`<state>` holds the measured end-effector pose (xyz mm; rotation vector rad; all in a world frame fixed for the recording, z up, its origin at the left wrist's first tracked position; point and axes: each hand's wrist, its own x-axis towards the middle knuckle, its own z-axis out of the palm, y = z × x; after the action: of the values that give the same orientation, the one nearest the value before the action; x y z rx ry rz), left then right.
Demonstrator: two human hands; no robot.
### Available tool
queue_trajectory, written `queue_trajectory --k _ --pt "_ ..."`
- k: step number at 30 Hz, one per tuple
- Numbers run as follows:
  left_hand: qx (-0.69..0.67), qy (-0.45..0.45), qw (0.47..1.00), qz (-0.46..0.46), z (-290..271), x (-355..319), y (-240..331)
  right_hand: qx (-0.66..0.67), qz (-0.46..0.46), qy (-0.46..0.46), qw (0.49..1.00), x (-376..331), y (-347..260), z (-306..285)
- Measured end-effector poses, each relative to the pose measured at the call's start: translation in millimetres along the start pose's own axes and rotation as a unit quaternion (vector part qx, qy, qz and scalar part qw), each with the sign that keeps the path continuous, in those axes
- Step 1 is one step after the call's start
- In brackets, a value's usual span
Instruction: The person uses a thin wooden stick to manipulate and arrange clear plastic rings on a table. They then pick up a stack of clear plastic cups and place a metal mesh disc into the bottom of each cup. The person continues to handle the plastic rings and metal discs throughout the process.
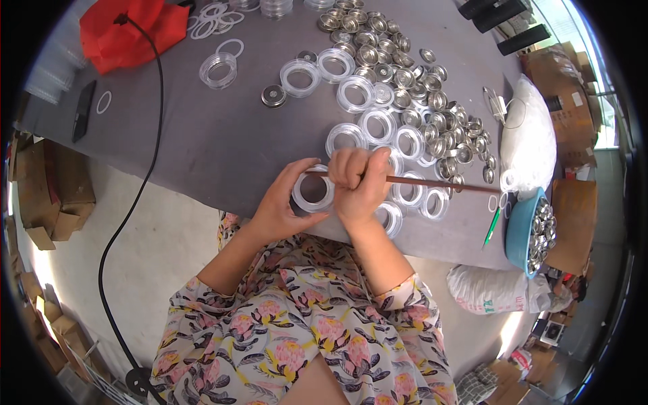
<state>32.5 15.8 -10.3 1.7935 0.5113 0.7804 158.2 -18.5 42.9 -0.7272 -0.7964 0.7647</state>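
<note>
My left hand (277,209) curls its thumb and fingers around a clear plastic ring (299,201) at the table's near edge. My right hand (361,181) is closed in a fist around a thin reddish-brown stick (445,183). The stick's long end points right, and its short end reaches over the top of the ring in my left hand. Several more clear rings (343,138) lie around and beyond my right fist. Behind them spreads a heap of small silver metal cups (405,77).
A blue basin (516,233) of metal parts stands at the right edge, by a green-handled tool (491,226) and a white plastic bag (528,135). A black cable (159,121) runs down the left from a red cloth-like bundle (128,40). Cardboard boxes (57,185) stand on the floor.
</note>
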Motion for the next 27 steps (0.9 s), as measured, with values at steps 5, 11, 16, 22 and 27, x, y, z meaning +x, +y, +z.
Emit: queue_trajectory --k 5,11,16,22,27 --pt "-0.012 0.005 1.0 -0.025 2 -1 0 -0.127 0.067 -0.06 0.988 -9 -31 -10" --pt "0.012 -0.013 0.999 -0.031 0 0 4 0.058 0.12 0.037 0.99 -17 -13 6" --pt "0.005 -0.041 0.999 -0.013 -6 10 4 -0.012 -0.01 0.049 0.999 3 3 10" --pt "0.181 0.017 0.981 0.07 -42 66 -15 -0.003 -0.057 0.071 0.996 -6 -25 -11" --pt "0.496 0.006 0.863 0.101 -55 123 -44 0.006 -0.076 0.041 0.996 -22 -32 -14"
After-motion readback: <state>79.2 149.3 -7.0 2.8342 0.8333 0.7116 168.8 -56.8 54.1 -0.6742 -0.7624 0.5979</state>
